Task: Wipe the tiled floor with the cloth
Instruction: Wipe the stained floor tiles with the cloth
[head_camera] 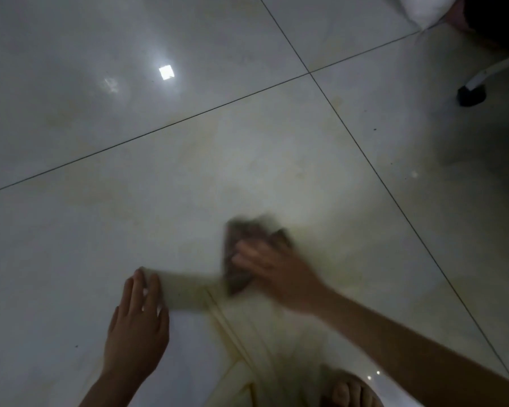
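Cloth (pixel 238 239) lay lower centre on the floor (pixel 188 171), pressed under the right hand (pixel 276 271), fingers (pixel 253 254) seemingly straight; left hand (pixel 135 318) rested flat, unladen, to its left.

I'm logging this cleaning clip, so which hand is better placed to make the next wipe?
Right. The right hand presses on the dark cloth on the tiled floor, blurred as if mid-stroke. The left hand lies flat on the floor, apart from the cloth, probably as support.
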Motion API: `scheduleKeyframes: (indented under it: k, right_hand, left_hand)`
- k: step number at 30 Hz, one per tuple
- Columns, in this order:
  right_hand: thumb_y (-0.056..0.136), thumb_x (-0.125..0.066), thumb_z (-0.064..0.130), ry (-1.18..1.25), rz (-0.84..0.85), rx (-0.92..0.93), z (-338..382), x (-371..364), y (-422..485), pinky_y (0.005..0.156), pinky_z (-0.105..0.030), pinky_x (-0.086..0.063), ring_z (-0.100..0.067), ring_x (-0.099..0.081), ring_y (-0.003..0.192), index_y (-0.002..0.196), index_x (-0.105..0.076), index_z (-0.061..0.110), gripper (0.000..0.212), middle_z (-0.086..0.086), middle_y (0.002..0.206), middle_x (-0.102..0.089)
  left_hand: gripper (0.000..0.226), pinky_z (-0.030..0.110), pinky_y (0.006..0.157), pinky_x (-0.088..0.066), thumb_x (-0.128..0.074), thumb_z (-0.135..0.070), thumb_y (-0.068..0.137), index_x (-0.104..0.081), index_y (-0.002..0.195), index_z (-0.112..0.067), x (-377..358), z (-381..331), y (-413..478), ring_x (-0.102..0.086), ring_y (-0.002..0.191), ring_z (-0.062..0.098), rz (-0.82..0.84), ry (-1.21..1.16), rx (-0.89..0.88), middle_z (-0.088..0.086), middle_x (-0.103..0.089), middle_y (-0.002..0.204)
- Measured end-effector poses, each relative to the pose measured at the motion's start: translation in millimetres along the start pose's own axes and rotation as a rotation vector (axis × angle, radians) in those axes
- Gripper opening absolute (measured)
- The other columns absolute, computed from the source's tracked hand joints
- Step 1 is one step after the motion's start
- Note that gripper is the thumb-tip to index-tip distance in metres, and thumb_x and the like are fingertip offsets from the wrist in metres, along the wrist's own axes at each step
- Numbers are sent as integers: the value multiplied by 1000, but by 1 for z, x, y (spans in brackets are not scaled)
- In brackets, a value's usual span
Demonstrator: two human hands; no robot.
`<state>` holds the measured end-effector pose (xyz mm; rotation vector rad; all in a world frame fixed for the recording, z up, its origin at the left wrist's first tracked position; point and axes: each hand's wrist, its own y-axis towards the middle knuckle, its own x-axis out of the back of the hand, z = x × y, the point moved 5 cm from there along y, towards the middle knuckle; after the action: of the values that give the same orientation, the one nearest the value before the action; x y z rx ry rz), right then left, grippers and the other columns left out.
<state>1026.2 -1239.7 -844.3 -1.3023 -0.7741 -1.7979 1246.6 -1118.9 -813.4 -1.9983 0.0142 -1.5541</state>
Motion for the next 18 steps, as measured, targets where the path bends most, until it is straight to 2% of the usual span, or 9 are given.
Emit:
scheduleKeyframes:
  k: [2, 4, 8, 10, 12, 14, 16, 17, 18]
  right_hand:
    - [96, -38, 29, 35, -91, -350, -80, 25, -34, 109, -52, -33, -42, -42, 133, 137, -48, 10, 47, -18, 145, -45]
    - [95, -29, 36, 12, -115, -663, -144, 48, -78, 108, -49, -31, -42, -40, 135, 139, -47, 6, 56, -20, 148, -40]
    - [92, -15, 45, -24, -126, -998, -152, 49, -82, 109, -56, -28, -36, -26, 144, 146, -39, 8, 70, -15, 155, -30]
    - [97, -28, 39, -53, -158, -984, -113, 38, -55, 106, -54, -32, -37, -34, 140, 143, -45, 8, 59, -16, 152, -36]
    - [94, -52, 22, 9, -218, -752, -62, 24, -27, 101, -55, -39, -40, -45, 132, 134, -56, 4, 44, -17, 142, -49]
    - [90, -62, 9, 185, -242, -524, -18, 16, -8, 102, -48, -40, -37, -53, 125, 125, -63, 1, 35, -16, 133, -58]
    - [95, -58, 7, 605, -142, -493, 9, 21, 9, 101, -25, -40, -27, -59, 117, 120, -65, 1, 27, -15, 124, -64]
    - [97, -55, 11, 878, -81, -576, 16, 27, 16, 93, -19, -41, -23, -61, 108, 118, -66, 2, 25, -15, 117, -66]
    - [98, -55, 17, 1182, -12, -703, 20, 31, 20, 85, -20, -43, -22, -62, 99, 114, -68, 3, 25, -15, 110, -67]
  left_hand:
    - [75, 47, 112, -32, -25, -40, 82, -23, 152, -10, -3, 3, -1, -7, 149, 26, 26, -22, 6, 10, -9, 161]
    - [70, 45, 112, -31, -27, -38, 87, -22, 152, -12, -4, 4, 0, -8, 149, 25, 10, -45, 4, 9, -10, 161]
    - [61, 46, 112, -31, -48, -25, 96, -26, 151, -10, -7, 6, 3, -9, 149, 27, -34, -56, 18, 10, -12, 161]
    - [60, 46, 112, -30, -46, -25, 97, -24, 152, -10, -9, 5, 4, -8, 149, 26, -13, -51, 16, 11, -11, 161]
    - [60, 45, 116, -23, -34, -32, 101, -12, 154, -16, -10, 9, 4, 0, 149, 22, 40, -6, 49, 7, 1, 162]
    - [58, 44, 119, -12, -26, -37, 102, -5, 154, -22, -6, 9, 4, 5, 149, 18, 73, 58, 77, 3, 9, 162]
    - [56, 42, 119, -8, -28, -36, 102, -13, 153, -22, 4, -1, 1, 2, 149, 18, 40, 35, 60, 4, 5, 162]
    - [54, 41, 119, -10, -33, -34, 102, -20, 152, -20, 8, -9, -1, -4, 149, 19, -3, -27, 34, 5, -2, 162]
    - [52, 39, 118, -14, -39, -31, 101, -27, 150, -18, 13, -17, -3, -13, 148, 21, -44, -113, 2, 7, -12, 161]
